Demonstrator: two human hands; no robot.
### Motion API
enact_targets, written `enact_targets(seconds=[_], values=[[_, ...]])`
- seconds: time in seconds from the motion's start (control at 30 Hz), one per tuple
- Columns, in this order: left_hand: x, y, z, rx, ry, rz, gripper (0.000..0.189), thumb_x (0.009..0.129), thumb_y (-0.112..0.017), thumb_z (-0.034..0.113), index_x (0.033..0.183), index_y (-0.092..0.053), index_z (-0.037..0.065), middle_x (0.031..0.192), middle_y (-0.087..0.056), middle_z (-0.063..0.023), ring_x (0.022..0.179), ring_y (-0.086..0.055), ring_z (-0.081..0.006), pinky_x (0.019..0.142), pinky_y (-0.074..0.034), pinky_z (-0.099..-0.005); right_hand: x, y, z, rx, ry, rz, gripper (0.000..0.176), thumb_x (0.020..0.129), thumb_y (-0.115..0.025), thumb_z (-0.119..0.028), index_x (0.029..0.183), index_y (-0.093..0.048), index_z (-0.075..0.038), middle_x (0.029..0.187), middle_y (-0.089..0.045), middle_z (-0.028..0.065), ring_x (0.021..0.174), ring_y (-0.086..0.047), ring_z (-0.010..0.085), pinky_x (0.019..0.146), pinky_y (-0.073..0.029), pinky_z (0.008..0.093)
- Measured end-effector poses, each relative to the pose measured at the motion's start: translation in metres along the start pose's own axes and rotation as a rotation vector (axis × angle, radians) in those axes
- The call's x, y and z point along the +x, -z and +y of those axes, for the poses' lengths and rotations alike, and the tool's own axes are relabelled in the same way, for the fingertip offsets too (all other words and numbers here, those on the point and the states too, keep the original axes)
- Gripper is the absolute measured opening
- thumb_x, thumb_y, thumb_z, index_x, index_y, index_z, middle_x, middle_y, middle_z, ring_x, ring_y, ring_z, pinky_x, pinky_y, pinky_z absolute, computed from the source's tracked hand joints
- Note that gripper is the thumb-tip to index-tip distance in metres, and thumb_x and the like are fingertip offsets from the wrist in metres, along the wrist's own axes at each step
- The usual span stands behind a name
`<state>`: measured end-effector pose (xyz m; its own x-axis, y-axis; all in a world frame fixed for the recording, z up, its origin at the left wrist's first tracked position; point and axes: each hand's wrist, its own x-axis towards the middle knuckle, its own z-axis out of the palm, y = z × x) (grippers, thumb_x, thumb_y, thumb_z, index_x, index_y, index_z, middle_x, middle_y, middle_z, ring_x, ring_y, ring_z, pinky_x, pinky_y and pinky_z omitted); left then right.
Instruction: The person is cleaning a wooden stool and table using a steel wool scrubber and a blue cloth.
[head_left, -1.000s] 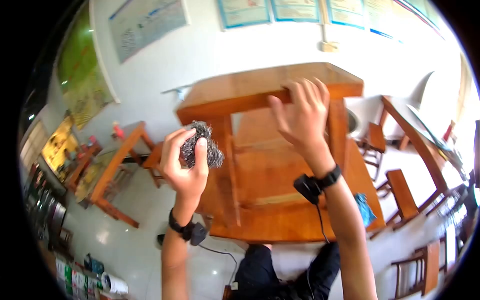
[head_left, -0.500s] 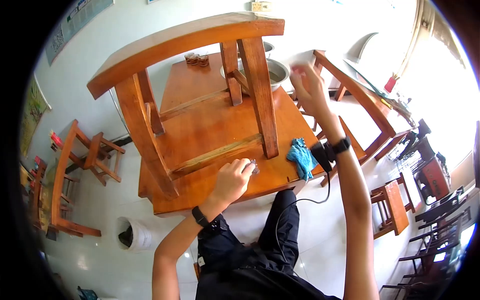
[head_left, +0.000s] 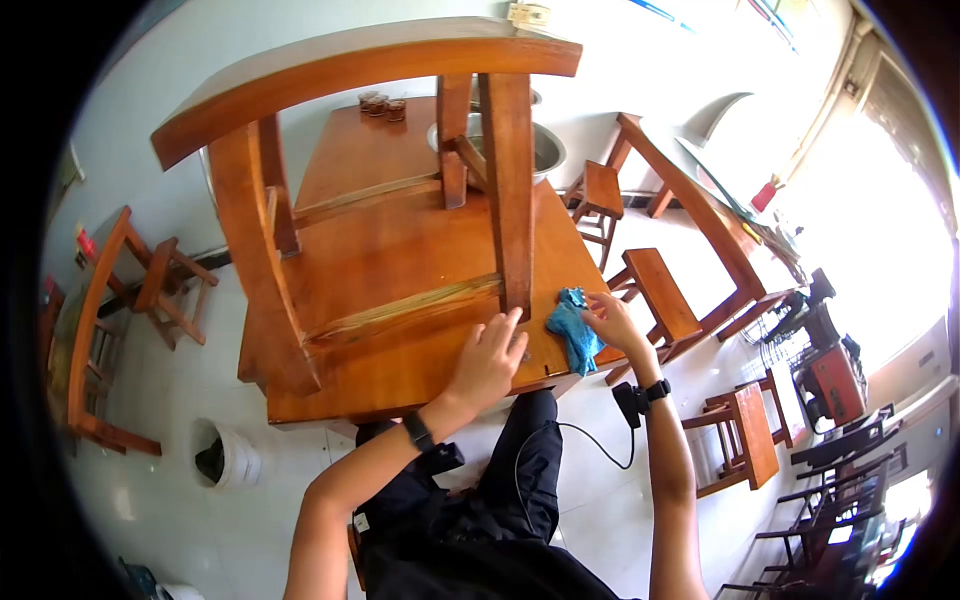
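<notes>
Right hand point(head_left: 616, 326) at the near side of the blue cloth point(head_left: 574, 338), fingers bent, and whether they grip it I can't tell! Left hand point(head_left: 487, 362) spread loose at the tabletop's front edge, by the foot of the wooden stool point(head_left: 400, 66), which stands on the table point(head_left: 400, 255), its legs partly blocking the metal basin point(head_left: 548, 155); small cups point(head_left: 383, 106) sit far back, white bucket point(head_left: 240, 462) on the floor.

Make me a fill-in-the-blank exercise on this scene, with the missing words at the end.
1. Next to the right hand lies a cloth coloured ____.
2. The legs of the wooden stool stand on the ____.
3. On the wrist of the left hand is a band coloured ____.
4. The whitish bucket stands on the ____.

Missing words: blue; table; black; floor.
</notes>
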<state>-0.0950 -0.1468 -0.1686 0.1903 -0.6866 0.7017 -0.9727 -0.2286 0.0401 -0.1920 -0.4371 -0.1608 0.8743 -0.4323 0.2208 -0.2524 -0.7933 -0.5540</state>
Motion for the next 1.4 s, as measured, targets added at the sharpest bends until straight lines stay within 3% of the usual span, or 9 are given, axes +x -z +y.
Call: enact_targets(seconds=[0.2,0.4,0.67,0.77,0.83,0.87,1.1,1.27,1.4], values=[[-0.022,0.029,-0.012,-0.163,-0.023,0.049,0.025,0.080,-0.070,0.004,0.104,-0.075,-0.001,0.130,-0.062,-0.0211,0.111,-0.064,-0.0350,0.089,-0.050,-0.0435,0.002,-0.005,0.004,0.102,-0.191,-0.173,0.035,0.089,-0.077,-0.036,0.096,-0.075,-0.001,0.093,-0.073,0.0174,0.092,-0.070,0.0309,0.080,-0.054,0.0418],[-0.033,0.057,-0.023,-0.299,0.083,0.031,0.020,0.077,-0.073,0.002,0.097,-0.073,0.002,0.118,-0.065,-0.0160,0.105,-0.066,-0.0346,0.084,-0.054,-0.0459,-0.021,-0.028,-0.010,-0.242,-0.077,0.243,0.041,0.084,-0.078,-0.043,0.102,-0.079,-0.006,0.105,-0.073,0.0183,0.111,-0.066,0.0365,0.100,-0.047,0.0516],[-0.040,0.072,-0.027,-0.339,0.103,-0.045,0.014,0.079,-0.075,0.004,0.093,-0.073,0.004,0.110,-0.067,-0.0098,0.095,-0.067,-0.0304,0.080,-0.055,-0.0432,-0.006,-0.013,-0.026,-0.106,-0.077,0.010,0.038,0.090,-0.078,-0.034,0.094,-0.072,0.003,0.089,-0.074,0.0179,0.091,-0.073,0.0310,0.081,-0.057,0.0421],[-0.041,0.079,-0.031,-0.354,0.118,-0.036,0.012,0.080,-0.075,0.004,0.093,-0.074,0.005,0.102,-0.068,-0.0084,0.089,-0.068,-0.0292,0.074,-0.056,-0.0405,-0.005,-0.004,-0.023,0.102,-0.061,-0.067,0.023,0.097,-0.072,-0.023,0.105,-0.072,-0.002,0.112,-0.075,0.0150,0.090,-0.074,0.0335,0.081,-0.057,0.0425],[-0.041,0.083,-0.037,-0.466,0.205,-0.087,0.014,0.083,-0.077,0.009,0.095,-0.075,0.004,0.100,-0.070,-0.0094,0.084,-0.070,-0.0292,0.069,-0.057,-0.0384,-0.006,0.010,-0.036,0.704,0.130,-0.180,0.020,0.106,-0.062,-0.015,0.118,-0.065,0.000,0.112,-0.075,0.0130,0.100,-0.075,0.0291,0.084,-0.059,0.0390],[-0.040,0.085,-0.037,-0.465,0.210,-0.081,0.014,0.083,-0.077,0.009,0.095,-0.075,0.004,0.100,-0.070,-0.0094,0.084,-0.070,-0.0292,0.069,-0.057,-0.0384,-0.012,0.021,-0.048,0.985,0.138,-0.308,0.030,0.109,-0.057,-0.012,0.136,-0.056,0.002,0.122,-0.071,0.0151,0.116,-0.072,0.0286,0.095,-0.060,0.0389],[-0.004,0.091,-0.027,-1.163,0.666,-0.176,0.042,0.089,-0.084,0.022,0.124,-0.070,0.004,0.114,-0.074,-0.0055,0.085,-0.069,-0.0136,0.066,-0.054,-0.0298,-0.034,-0.001,-0.135,1.755,0.050,-0.522,0.049,0.116,-0.039,-0.027,0.154,-0.042,0.003,0.149,-0.056,0.0185,0.131,-0.063,0.0334,0.110,-0.054,0.0494],[-0.002,0.107,-0.033,-1.071,0.610,-0.053,0.050,0.089,-0.084,0.022,0.132,-0.066,0.005,0.121,-0.071,-0.0056,0.099,-0.067,-0.0118,0.074,-0.053,-0.0273,-0.047,-0.031,-0.173,1.294,0.111,-0.588,0.034,0.114,-0.048,-0.027,0.142,-0.046,-0.006,0.133,-0.056,0.0086,0.123,-0.057,0.0164,0.105,-0.049,0.0344],[-0.021,0.116,-0.049,-1.093,0.535,-0.005,0.042,0.090,-0.080,0.010,0.129,-0.066,0.004,0.118,-0.070,-0.0044,0.109,-0.065,-0.0138,0.090,-0.052,-0.0288,-0.048,-0.031,-0.194,1.303,0.183,-0.678,0.041,0.110,-0.060,-0.020,0.144,-0.044,-0.007,0.136,-0.053,0.0091,0.129,-0.054,0.0165,0.111,-0.045,0.0348]])
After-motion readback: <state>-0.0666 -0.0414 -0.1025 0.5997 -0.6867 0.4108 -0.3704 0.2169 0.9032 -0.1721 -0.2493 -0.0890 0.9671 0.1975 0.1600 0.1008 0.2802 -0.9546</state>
